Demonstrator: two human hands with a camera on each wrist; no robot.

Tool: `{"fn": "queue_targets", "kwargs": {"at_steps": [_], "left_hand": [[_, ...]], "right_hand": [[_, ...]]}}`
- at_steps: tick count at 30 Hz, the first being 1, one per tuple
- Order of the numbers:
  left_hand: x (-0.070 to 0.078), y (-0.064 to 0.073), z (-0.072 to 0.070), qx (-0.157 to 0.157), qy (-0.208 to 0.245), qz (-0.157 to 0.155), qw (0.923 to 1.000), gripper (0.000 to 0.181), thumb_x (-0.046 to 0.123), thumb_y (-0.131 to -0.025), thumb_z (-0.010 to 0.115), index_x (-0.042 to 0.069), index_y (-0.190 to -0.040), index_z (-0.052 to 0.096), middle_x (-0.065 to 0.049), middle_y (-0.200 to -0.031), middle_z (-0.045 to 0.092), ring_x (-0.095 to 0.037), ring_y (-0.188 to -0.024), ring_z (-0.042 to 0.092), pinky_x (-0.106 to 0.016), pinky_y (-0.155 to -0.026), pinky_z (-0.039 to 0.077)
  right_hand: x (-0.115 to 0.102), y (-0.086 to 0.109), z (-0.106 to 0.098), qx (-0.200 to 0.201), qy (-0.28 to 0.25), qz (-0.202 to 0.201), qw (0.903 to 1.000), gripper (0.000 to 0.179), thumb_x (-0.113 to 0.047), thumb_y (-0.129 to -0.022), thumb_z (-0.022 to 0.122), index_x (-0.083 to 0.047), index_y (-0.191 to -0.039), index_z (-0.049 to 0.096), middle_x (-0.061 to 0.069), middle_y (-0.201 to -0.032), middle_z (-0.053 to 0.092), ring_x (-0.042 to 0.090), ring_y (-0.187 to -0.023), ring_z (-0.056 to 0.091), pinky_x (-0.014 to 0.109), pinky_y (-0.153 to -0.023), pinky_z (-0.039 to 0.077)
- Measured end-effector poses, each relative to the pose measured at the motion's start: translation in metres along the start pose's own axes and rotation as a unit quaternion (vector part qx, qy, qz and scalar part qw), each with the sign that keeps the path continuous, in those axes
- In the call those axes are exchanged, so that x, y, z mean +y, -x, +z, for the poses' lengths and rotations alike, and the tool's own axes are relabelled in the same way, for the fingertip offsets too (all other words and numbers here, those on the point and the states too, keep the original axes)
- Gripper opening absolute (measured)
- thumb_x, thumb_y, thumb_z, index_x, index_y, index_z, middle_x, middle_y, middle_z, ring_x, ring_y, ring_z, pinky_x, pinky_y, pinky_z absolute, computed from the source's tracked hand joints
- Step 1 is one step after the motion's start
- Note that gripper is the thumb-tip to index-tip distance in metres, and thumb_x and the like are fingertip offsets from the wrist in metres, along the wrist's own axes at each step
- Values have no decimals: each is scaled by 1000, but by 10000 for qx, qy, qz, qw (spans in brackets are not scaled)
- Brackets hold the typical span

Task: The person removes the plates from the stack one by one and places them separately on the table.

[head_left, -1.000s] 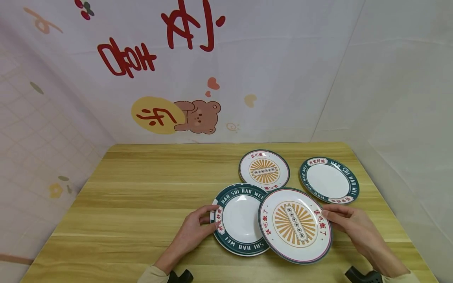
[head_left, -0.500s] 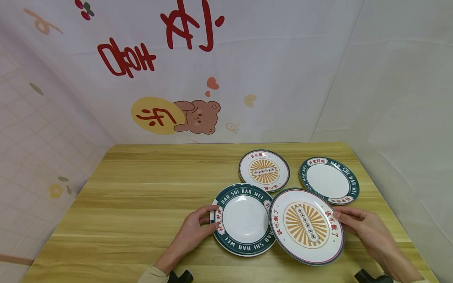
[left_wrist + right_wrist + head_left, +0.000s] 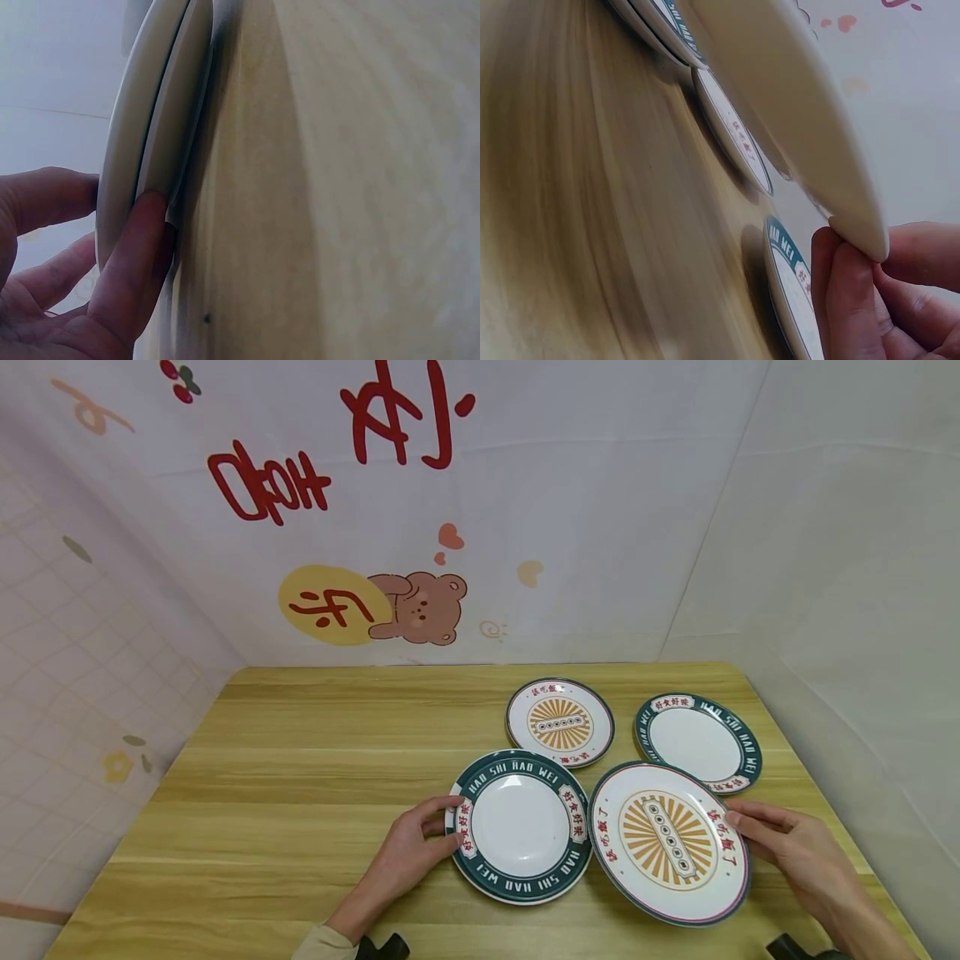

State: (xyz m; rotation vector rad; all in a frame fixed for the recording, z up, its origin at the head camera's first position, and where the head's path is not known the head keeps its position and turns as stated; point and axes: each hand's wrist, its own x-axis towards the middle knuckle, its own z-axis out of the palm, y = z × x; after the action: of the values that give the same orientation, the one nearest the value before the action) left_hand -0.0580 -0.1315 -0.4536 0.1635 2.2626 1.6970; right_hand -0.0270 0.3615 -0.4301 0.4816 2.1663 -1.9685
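My right hand (image 3: pixel 802 852) pinches the right rim of a white plate (image 3: pixel 669 843) with an orange sunburst and red characters. In the right wrist view the pale underside of this sunburst plate (image 3: pixel 795 90) hangs tilted above the wood. My left hand (image 3: pixel 405 847) grips the left rim of a green-rimmed plate (image 3: pixel 522 822) on the table. The left wrist view shows two plates stacked there, the upper plate (image 3: pixel 120 165) over a lower plate (image 3: pixel 176 105), with thumb and fingers at their edges. In the head view the lower one is hidden.
Behind them lies a smaller sunburst plate (image 3: pixel 560 722). At the back right is another green-rimmed plate (image 3: pixel 697 743), partly overlapped in view by the raised plate. The wooden table (image 3: pixel 300 752) meets a printed wall sheet (image 3: pixel 600 527) at its far edge.
My right hand has carried the sunburst plate rightward, off the green-rimmed plate, whose right side now shows in full. The left hand stays where it was.
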Motion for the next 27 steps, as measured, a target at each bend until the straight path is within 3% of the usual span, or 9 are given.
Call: {"fn": "queue_targets", "kwargs": {"at_steps": [13, 27], "left_hand": [[0, 0, 1, 42, -74, 8, 10000, 48, 9, -91, 76, 5, -137, 64, -20, -131, 64, -27, -109, 71, -25, -80, 59], [1, 0, 0, 41, -80, 46, 9999, 48, 9, -91, 76, 5, -137, 64, -21, -132, 64, -28, -110, 71, -24, -80, 58]], "right_hand": [[9, 0, -25, 165, 26, -143, 9998, 23, -8, -100, 69, -28, -95, 80, -15, -95, 75, -1, -86, 69, 18, -73, 59], [17, 1, -41, 210, 61, 43, 9998, 23, -10, -101, 68, -28, -94, 81, -14, -94, 75, 1, -85, 70, 19, -72, 59]]}}
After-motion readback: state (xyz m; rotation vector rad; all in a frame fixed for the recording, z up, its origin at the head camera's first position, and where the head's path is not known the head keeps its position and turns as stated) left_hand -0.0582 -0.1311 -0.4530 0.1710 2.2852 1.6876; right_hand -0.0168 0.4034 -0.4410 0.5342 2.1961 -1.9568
